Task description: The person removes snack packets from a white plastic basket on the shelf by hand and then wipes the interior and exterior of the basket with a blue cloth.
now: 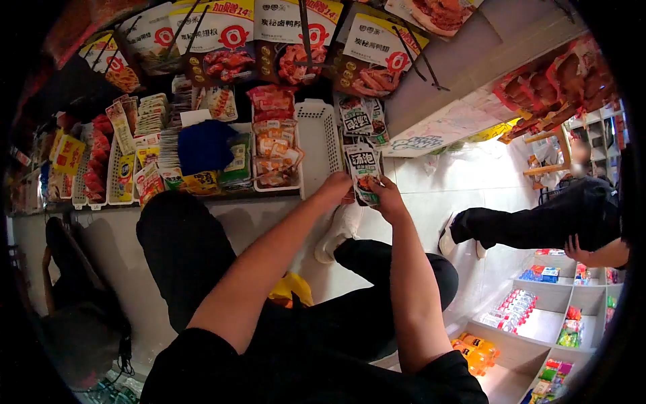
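Observation:
A black-and-green snack packet [363, 168] with white Chinese lettering and a food picture stands at the right end of the bins. My right hand [388, 198] pinches its lower right edge between thumb and fingers. Curled at the packet's left edge is my left hand [334, 186], its fingertips mostly hidden. Behind lie similar dark packets [358, 118] in a narrow row. Left of them is a white perforated bin [317, 138], and beside it a bin of orange-and-white snack packets [276, 145]. A dark blue cloth-like thing [207, 145] covers some packets further left.
Large snack bags [293, 44] hang on hooks above the bins. Red packaged meats [558, 81] hang at the upper right. Another person's dark-trousered leg [518, 225] is at the right, above shelf compartments holding bottles [515, 310]. A yellow bag [291, 289] lies between my legs.

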A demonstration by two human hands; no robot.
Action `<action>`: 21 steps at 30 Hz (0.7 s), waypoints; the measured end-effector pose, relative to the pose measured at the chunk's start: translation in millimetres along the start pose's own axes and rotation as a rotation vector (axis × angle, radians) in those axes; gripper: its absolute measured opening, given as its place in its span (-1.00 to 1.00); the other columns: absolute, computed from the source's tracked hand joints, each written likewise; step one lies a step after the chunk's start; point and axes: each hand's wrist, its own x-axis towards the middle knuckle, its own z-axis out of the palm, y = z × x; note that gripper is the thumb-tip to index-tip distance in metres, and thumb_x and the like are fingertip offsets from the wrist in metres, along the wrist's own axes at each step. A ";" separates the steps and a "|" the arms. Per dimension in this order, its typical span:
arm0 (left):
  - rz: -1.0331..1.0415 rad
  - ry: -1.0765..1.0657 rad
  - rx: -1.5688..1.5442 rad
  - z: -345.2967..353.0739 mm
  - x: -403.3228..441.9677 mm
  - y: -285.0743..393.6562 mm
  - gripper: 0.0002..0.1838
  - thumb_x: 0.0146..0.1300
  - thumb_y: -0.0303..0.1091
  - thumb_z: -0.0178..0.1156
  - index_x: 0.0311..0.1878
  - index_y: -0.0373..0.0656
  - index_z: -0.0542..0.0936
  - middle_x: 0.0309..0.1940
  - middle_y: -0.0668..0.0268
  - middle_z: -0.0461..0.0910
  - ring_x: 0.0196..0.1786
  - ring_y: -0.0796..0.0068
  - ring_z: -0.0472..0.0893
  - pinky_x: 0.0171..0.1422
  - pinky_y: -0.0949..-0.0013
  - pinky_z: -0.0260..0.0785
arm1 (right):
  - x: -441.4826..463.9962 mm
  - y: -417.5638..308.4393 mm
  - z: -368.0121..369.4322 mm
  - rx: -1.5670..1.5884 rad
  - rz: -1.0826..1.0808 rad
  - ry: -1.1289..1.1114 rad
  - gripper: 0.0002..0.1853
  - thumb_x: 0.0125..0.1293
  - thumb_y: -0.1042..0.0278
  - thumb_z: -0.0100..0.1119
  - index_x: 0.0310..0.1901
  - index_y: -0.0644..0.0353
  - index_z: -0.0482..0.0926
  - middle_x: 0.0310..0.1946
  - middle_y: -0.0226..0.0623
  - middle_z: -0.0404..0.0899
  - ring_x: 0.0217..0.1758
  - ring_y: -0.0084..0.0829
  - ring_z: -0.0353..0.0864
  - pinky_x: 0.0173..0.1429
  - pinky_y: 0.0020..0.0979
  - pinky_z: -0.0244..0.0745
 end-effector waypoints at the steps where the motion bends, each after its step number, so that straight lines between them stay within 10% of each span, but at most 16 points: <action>1: 0.037 -0.007 -0.010 -5.1 11.8 -9.4 -0.78 0.26 -0.25 0.06 -0.13 -0.16 0.47 -0.32 0.32 0.55 -0.34 0.48 0.56 -0.28 0.40 0.45 | 0.2 -1.0 1.3 -0.013 0.010 0.020 -0.53 0.24 0.37 0.13 0.15 0.28 0.29 -0.11 -0.24 0.53 -0.18 -0.37 0.59 -0.19 -0.36 0.58; 15: 0.583 0.470 0.315 -7.9 33.1 -44.1 -0.69 0.14 -0.26 0.07 -0.16 -0.33 0.48 -0.35 0.06 0.58 -0.29 0.18 0.59 -0.17 0.20 0.41 | -7.3 4.7 26.4 -0.068 0.021 0.028 -0.56 0.22 0.27 0.12 0.10 0.22 0.34 -0.15 -0.24 0.53 -0.20 -0.39 0.60 -0.23 -0.36 0.57; 21: 0.400 0.548 0.469 5.2 -2.3 -23.9 -0.69 0.14 -0.26 0.07 -0.17 -0.31 0.50 -0.30 0.05 0.60 -0.22 0.15 0.60 -0.12 0.19 0.40 | 1.6 21.5 19.7 -0.018 0.015 0.018 -0.56 0.23 0.29 0.12 0.11 0.25 0.33 -0.13 -0.24 0.54 -0.21 -0.39 0.60 -0.24 -0.35 0.57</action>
